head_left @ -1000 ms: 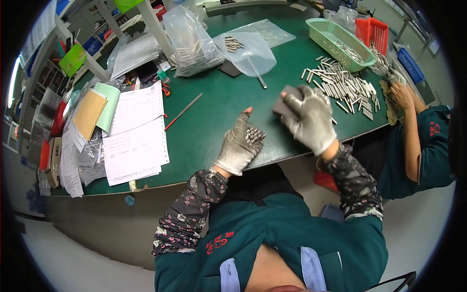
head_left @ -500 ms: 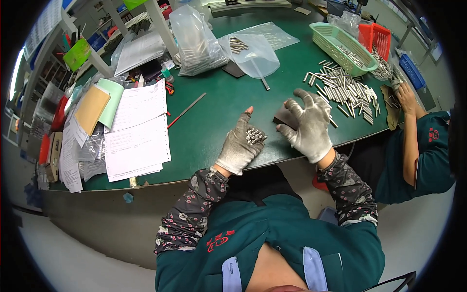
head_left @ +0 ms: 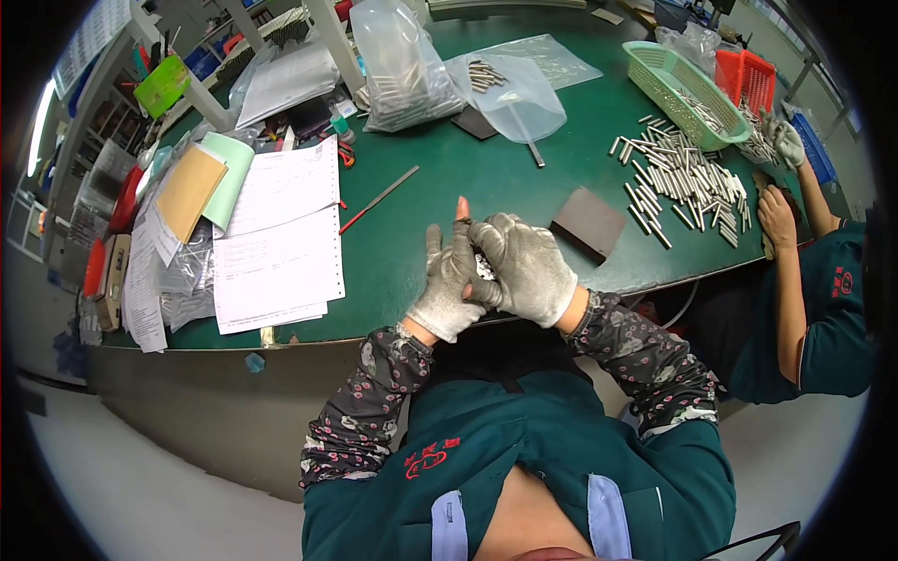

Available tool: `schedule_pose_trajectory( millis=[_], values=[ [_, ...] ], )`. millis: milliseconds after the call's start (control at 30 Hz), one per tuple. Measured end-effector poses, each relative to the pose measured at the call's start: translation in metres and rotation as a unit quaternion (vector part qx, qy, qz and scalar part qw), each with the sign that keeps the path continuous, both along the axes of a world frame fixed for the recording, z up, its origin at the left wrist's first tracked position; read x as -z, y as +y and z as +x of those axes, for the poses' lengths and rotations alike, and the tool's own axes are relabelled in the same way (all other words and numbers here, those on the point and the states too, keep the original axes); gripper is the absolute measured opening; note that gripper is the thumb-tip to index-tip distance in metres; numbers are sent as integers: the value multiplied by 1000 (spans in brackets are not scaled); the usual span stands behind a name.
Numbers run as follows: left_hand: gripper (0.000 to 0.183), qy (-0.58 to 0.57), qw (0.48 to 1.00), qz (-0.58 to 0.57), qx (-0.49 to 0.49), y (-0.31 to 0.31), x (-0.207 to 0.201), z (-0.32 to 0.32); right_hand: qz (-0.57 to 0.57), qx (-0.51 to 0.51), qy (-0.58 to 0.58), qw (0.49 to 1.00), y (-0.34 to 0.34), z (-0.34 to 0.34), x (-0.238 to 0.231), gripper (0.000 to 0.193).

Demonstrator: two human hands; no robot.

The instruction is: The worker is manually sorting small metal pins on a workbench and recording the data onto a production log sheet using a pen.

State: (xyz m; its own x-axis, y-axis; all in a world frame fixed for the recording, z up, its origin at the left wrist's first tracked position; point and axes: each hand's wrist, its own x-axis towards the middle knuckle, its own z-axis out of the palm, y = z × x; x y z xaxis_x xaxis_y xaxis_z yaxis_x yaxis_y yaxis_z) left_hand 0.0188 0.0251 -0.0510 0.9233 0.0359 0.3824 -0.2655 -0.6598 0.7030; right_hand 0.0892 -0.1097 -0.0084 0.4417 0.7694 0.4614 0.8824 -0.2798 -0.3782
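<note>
In gloves with bare thumb tips, my two hands meet near the table's front edge around a bundle of short metal pins (head_left: 484, 268). My left hand (head_left: 443, 285) cups the bundle from the left. From the right, my right hand (head_left: 533, 269) closes over it with curved fingers and thumb, hiding most of the pins. A dark grey-brown block (head_left: 588, 224) lies just right of my right hand. Farther right, a loose pile of similar metal pins (head_left: 687, 192) is spread on the green table (head_left: 421, 252).
Behind the pile stand a green basket (head_left: 666, 107) and a red basket (head_left: 746, 73). A co-worker's hand (head_left: 777, 217) rests at the far right. A plastic bag of pins (head_left: 404, 79), a translucent scoop (head_left: 524, 107), a red-handled file (head_left: 382, 197) and papers (head_left: 276, 262) lie around.
My right hand has moved left from the dark block onto the bundle in my left hand, uncovering the block. The co-worker's gloved hand has come into view beside the red basket.
</note>
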Motion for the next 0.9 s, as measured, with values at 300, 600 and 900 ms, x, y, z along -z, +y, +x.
schedule_pose_trajectory(
  millis=[300, 600, 900],
  values=[
    [87, 133, 934, 323, -66, 2, -23, -1, -73, -45, 26, 996, 0, 2, -6, 58],
    [88, 131, 935, 325, -58, 1, -28, -5, 14, -92, 50, 994, -1, 7, 2, 39],
    [114, 132, 911, 388, -49, 9, -25, -3, -31, -96, 34, 994, 1, 5, -4, 31]
  ],
)
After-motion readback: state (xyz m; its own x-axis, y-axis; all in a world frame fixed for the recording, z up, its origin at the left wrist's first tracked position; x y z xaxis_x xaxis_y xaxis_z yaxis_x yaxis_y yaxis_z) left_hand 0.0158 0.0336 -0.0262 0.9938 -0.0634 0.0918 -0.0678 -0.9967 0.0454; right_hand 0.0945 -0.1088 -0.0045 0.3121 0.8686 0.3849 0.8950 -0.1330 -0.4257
